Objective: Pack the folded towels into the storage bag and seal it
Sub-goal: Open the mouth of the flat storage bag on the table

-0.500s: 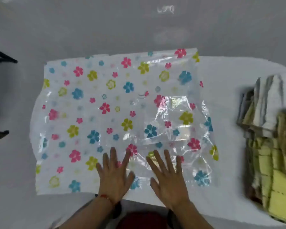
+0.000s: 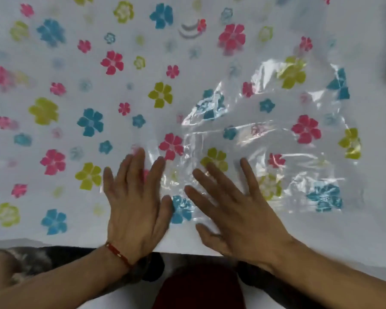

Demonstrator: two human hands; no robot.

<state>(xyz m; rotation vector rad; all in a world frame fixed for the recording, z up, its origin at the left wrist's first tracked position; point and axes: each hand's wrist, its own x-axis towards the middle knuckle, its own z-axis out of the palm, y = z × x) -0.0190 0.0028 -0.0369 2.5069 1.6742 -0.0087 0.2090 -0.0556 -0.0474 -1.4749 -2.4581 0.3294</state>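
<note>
A clear storage bag (image 2: 187, 97) printed with flowers lies flat across the white tabletop (image 2: 321, 241); left hand (image 2: 135, 206) and right hand (image 2: 236, 210) press it near the front edge, fingers straight and spread, holding nothing.

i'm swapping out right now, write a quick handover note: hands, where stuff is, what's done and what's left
Left hand: open, flat on the bag near its front edge, holding nothing.
Right hand: open, fingers spread on the bag's crinkled clear part, holding nothing.
Bag: lies flat across the table, looks empty; its right part is wrinkled.
Towels: only a dark sliver at the right edge, cannot tell if it is them.
Done: bag laid out.
Left: open the bag, put the towels in, seal it.
</note>
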